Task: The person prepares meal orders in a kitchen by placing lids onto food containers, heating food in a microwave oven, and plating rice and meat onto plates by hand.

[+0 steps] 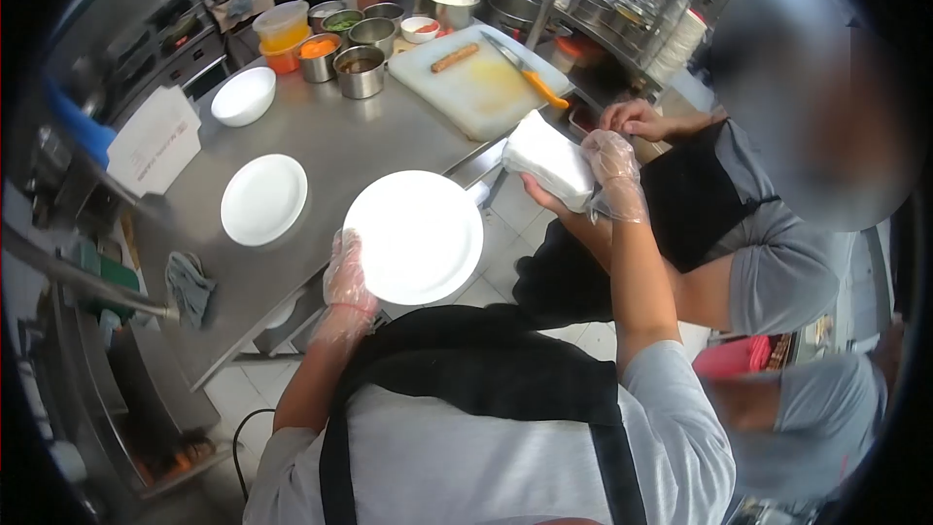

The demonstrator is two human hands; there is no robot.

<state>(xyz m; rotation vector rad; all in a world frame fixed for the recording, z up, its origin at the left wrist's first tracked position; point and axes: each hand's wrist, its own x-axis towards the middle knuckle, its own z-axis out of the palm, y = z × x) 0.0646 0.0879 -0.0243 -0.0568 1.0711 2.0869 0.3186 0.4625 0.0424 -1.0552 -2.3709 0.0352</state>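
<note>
My left hand, in a clear plastic glove, grips the left rim of a round white plate. The plate's face is bare, and it is held off the counter, in front of my apron. To the right, my gloved right hand has its fingers curled at the edge of a white folded bundle that looks like paper napkins. A co-worker's hand supports that bundle from below. The same person's other hand is just behind my right hand, its fingers pinched together.
On the steel counter are another white plate, a white bowl and steel containers. A cutting board bears a brown sausage-like piece and an orange-handled knife. A co-worker stands close at right.
</note>
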